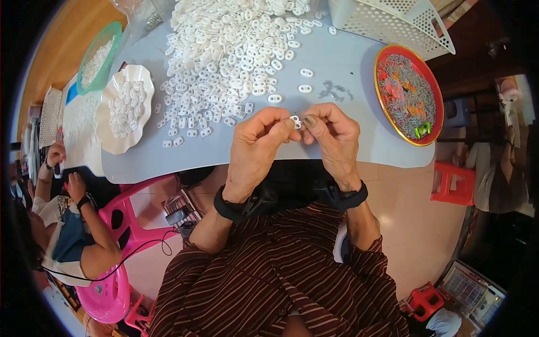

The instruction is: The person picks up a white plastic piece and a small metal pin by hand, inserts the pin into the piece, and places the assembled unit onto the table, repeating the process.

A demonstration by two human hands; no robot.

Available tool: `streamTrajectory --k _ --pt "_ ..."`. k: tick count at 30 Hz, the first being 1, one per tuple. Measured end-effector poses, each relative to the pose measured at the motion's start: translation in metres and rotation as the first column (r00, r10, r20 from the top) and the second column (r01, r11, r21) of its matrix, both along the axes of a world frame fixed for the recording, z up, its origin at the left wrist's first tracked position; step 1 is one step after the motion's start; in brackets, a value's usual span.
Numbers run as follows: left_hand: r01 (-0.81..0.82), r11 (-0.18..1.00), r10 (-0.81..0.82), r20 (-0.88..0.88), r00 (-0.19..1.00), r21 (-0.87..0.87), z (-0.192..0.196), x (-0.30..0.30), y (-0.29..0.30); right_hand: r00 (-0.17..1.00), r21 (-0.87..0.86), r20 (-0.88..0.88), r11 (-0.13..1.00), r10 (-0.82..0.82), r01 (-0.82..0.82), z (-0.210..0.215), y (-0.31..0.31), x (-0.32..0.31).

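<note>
We're working at grey-blue table [359, 62], heap of white two-hole pieces [224, 50] spreading from far edge, red tray [437, 94] of grey bits [421, 104] sitting near right edge. Our left hand [258, 143] is pinching small white piece [296, 121] just inside near edge; right hand [337, 137] is bunching fingertips right beside, we're not making out if gripping too.

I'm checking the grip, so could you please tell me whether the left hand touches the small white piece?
Touching: the head view shows the left hand pinching the small white piece.
</note>
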State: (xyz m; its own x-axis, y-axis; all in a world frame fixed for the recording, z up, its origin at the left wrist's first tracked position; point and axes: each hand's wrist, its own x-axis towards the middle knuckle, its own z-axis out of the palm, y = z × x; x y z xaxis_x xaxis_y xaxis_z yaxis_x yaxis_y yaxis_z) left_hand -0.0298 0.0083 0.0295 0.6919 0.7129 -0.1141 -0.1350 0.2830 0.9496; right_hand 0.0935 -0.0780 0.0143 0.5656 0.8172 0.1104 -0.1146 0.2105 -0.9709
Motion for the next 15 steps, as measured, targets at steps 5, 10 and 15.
streamTrajectory --k 5,10,15 --pt "0.063 0.998 -0.063 0.011 0.998 0.013 0.0018 0.0020 -0.0003 0.999 -0.021 0.041 1.000 0.011 -0.010 -0.0006 0.0000 0.0018" --pt "0.105 0.994 -0.106 0.045 0.993 0.041 0.0002 0.0029 0.0016 0.999 -0.019 0.036 1.000 -0.003 0.004 -0.0020 0.0000 0.0013" --pt "0.102 0.993 -0.104 0.024 0.994 0.065 -0.0046 0.0029 0.0012 0.999 -0.031 0.033 0.999 -0.029 0.030 -0.0023 0.0008 -0.0005"
